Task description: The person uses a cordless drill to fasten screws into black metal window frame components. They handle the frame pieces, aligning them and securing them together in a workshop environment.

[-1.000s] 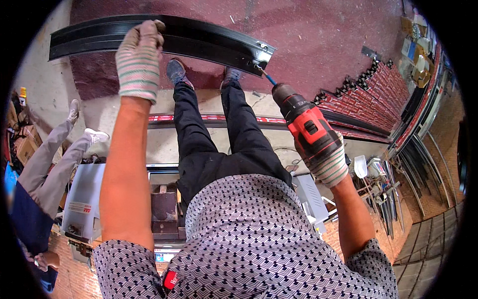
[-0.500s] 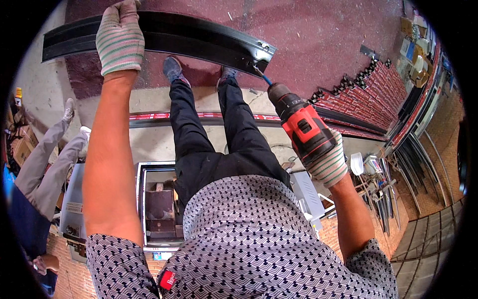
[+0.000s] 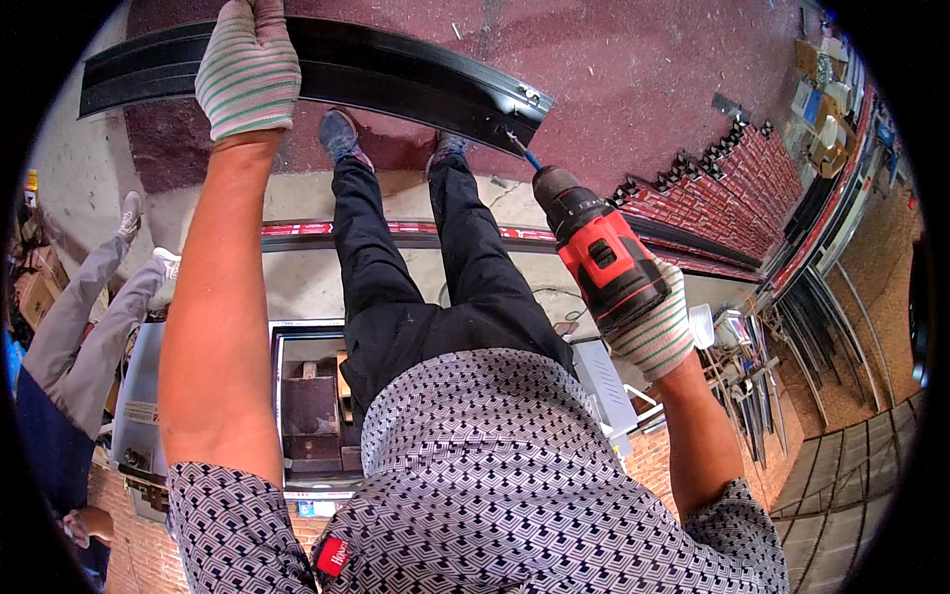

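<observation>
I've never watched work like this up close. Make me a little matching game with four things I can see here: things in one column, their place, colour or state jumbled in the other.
Things:
1. Left hand
2. Right hand
3. Drill
4. Red-patterned strips

Descriptions:
A. Fanned out toward the picture's right
B. Gloved, at the long black bar
C. Red and black, pointing toward the bar's right end
D. Gloved, gripping a power tool

Right pairs: 1-B, 2-D, 3-C, 4-A
</observation>
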Motion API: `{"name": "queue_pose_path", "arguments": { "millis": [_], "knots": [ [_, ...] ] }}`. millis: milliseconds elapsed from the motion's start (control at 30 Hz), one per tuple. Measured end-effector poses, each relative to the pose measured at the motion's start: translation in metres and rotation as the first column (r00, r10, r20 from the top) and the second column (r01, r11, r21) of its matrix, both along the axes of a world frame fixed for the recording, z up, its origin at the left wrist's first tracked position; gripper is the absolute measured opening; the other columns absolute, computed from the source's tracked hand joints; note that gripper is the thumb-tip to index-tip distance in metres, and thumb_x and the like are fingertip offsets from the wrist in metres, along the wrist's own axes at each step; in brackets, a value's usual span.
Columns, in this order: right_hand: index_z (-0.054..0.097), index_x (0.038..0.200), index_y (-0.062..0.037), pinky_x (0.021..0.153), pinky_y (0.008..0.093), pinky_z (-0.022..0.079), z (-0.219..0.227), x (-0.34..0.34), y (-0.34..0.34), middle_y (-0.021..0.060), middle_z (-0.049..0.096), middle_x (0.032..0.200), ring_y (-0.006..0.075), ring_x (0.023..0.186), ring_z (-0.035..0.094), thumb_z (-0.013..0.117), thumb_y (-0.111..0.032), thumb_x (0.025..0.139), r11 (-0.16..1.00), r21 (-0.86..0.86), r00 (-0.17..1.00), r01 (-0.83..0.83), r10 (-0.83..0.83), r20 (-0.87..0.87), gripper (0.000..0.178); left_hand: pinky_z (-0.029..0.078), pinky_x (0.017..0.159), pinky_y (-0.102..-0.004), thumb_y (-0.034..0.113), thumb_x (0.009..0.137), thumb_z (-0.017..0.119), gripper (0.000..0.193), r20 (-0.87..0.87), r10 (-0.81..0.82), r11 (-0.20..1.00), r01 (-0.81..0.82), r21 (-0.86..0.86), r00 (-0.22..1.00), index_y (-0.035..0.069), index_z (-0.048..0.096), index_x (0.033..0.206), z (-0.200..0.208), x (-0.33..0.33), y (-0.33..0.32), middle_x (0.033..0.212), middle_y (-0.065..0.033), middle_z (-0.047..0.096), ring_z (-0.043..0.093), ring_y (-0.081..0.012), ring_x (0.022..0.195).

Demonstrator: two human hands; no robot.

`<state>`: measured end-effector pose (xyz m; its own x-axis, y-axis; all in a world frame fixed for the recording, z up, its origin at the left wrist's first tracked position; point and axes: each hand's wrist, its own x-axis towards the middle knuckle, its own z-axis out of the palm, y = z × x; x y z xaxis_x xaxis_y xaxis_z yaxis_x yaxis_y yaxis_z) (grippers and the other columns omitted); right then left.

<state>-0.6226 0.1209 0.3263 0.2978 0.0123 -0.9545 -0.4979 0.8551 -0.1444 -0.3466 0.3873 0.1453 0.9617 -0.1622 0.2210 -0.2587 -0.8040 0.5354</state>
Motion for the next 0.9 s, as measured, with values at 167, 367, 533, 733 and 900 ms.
{"name": "queue_pose_path", "arguments": {
  "millis": [167,367,533,733,900],
  "knots": [
    [0.054,0.124,-0.0033,0.087,0.0373,0.057,0.018,0.021,0.002,0.0094,0.066,0.108,0.0195,0.092,0.067,0.041,-0.023,0.102,0.916,-0.198,0.936,-0.349,0.352,-0.022,0.032,0.053,0.068,-0.0357,0.030,0.097,0.057,0.022,0.105,0.018,0.997,-0.026,0.074,0.994,0.011,0.067,0.093,0.003,-0.004,-0.011,0.088,-0.0112,0.069,0.067,-0.0294,0.076],
    [0.051,0.128,-0.0014,0.086,0.0320,0.058,0.024,0.014,-0.002,0.0080,0.066,0.110,0.0155,0.094,0.066,0.042,-0.010,0.099,0.983,-0.102,0.982,-0.152,0.162,0.097,0.031,0.053,0.064,-0.0349,0.025,0.095,0.060,0.018,0.221,0.012,0.996,-0.032,0.085,0.975,0.010,0.067,0.090,-0.004,-0.002,-0.012,0.084,-0.0116,0.069,0.067,-0.0294,0.073],
    [0.052,0.128,0.0000,0.082,0.0264,0.058,0.039,0.034,0.005,0.0045,0.067,0.107,0.0095,0.091,0.066,0.060,-0.004,0.089,0.597,-0.383,0.699,-0.705,0.677,-0.230,0.039,0.054,0.064,-0.0355,0.022,0.094,0.062,0.015,0.244,-0.012,1.000,0.007,0.020,0.970,0.009,0.067,0.088,-0.001,-0.002,-0.019,0.082,-0.0111,0.069,0.067,-0.0285,0.073],
    [0.054,0.126,-0.0003,0.080,0.0245,0.057,0.038,0.037,-0.001,0.0023,0.068,0.105,0.0076,0.088,0.066,0.067,-0.005,0.084,0.379,-0.403,0.516,-0.833,0.795,-0.318,0.045,0.054,0.063,-0.0357,0.027,0.095,0.060,0.019,0.288,-0.019,0.992,-0.018,0.124,0.957,0.011,0.067,0.090,-0.002,-0.006,-0.014,0.083,-0.0100,0.069,0.068,-0.0285,0.073],
    [0.053,0.127,0.0006,0.081,0.0254,0.057,0.039,0.039,-0.001,0.0029,0.068,0.106,0.0076,0.089,0.066,0.066,-0.005,0.085,0.277,-0.372,0.410,-0.886,0.844,-0.347,0.044,0.053,0.062,-0.0361,0.028,0.096,0.060,0.018,0.239,0.022,0.990,-0.055,0.132,0.971,0.011,0.067,0.091,0.005,-0.018,-0.012,0.081,-0.0097,0.068,0.067,-0.0287,0.071]
  ]
}}
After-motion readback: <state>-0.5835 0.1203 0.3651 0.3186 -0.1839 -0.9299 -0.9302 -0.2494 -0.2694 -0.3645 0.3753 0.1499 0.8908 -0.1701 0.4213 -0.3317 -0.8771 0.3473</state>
